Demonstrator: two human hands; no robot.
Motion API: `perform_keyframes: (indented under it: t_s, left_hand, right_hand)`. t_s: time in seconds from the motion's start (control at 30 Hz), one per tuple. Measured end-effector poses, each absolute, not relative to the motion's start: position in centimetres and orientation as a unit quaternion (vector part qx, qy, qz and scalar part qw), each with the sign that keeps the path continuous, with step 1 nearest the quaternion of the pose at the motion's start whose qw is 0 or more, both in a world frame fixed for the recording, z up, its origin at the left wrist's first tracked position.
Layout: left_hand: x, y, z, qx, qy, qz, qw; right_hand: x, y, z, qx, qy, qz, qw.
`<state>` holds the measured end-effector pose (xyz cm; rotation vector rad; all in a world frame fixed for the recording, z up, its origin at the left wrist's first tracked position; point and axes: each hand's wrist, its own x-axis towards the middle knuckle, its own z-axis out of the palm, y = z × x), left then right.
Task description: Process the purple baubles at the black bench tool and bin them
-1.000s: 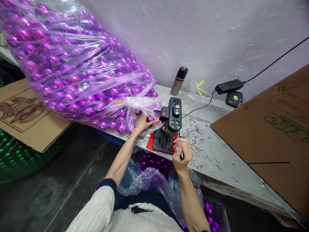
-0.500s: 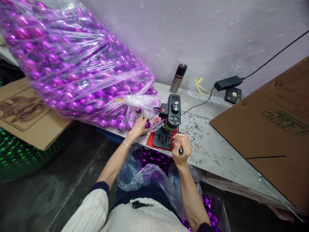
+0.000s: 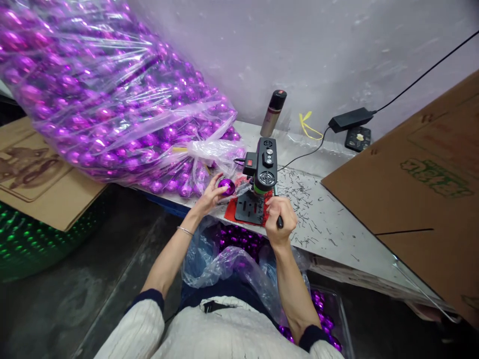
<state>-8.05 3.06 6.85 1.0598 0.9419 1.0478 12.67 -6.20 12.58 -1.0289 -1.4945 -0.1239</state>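
Note:
Between the fingers of my left hand [image 3: 211, 195] is a shiny purple bauble [image 3: 226, 187], held just left of a small black machine [image 3: 266, 164] with two round vents on top. My right hand [image 3: 281, 219] is closed around the black-tipped handle [image 3: 280, 222] at the machine's right side. Below the machine head, the black slotted base plate [image 3: 247, 209] rests on a red sheet [image 3: 230, 211] at the table's front edge. The machine's underside is mostly hidden from above.
A large clear bag of purple baubles [image 3: 123, 109] fills the left. Behind the machine stands a spray can [image 3: 273, 113]. Short dark bits litter the table [image 3: 337, 209]. A cardboard box [image 3: 419, 184] stands right; an open bag of baubles [image 3: 239, 242] lies below the table edge.
The bauble in my left hand shows more fully now, with the fingers more spread around it. My right hand stays on the handle. The whole view has shifted slightly.

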Motion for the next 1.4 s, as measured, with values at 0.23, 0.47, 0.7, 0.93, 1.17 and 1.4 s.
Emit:
perform_keyframes:
  t_s: [0.23, 0.47, 0.7, 0.93, 1.17, 1.4]
  left_hand:
    - [-3.5, -1.8, 2.5, 0.325, 0.381, 0.572, 0.650]
    - [-1.4, -1.8, 0.9, 0.545, 0.442, 0.526, 0.480]
    - [-1.0, -1.1, 0.8, 0.724, 0.437, 0.433, 0.313]
    - [-0.9, -0.9, 1.4, 0.749, 0.434, 0.412, 0.283]
    - [-1.1, -0.3, 2.2, 0.759, 0.444, 0.379, 0.289]
    - [0.4, -0.6, 0.6, 0.723, 0.472, 0.412, 0.290]
  right_hand:
    - [12.9, -5.7, 13.8, -0.458, -0.633, -0.038, 0.623]
    - [13.0, -6.0, 13.8, -0.471, -0.648, -0.053, 0.596]
    - [13.0, -6.2, 13.7, -0.453, -0.662, -0.061, 0.594]
    - [13.0, -6.4, 13.6, -0.453, -0.670, -0.066, 0.584]
    - [13.1, -6.4, 13.4, -0.462, -0.673, -0.079, 0.572]
    - [13.3, -6.6, 13.3, -0.452, -0.679, -0.071, 0.574]
